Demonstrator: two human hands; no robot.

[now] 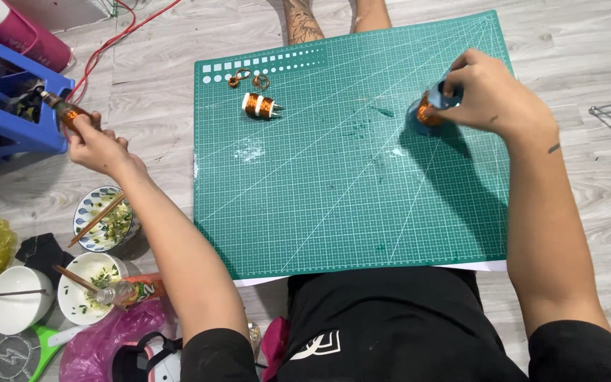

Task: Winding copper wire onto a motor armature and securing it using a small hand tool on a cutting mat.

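My right hand (489, 95) pinches a copper coil (429, 112) against the green cutting mat (348, 205) at two o'clock, steadying it; my left hand (93, 145), out at ten o'clock, is closed on a second coil (71, 113) by the blue crate (8, 134); a spare coil (260, 106) waits at twelve; used bowls (104, 223) sit on the wooden floor (588, 56)

Shiny copper wire wraps the coil (261, 106) on the matt green rubbery cutting mat (334, 198). The floor (581, 56) looks like pale, grained wood; the crate (8, 106) is glossy blue plastic.
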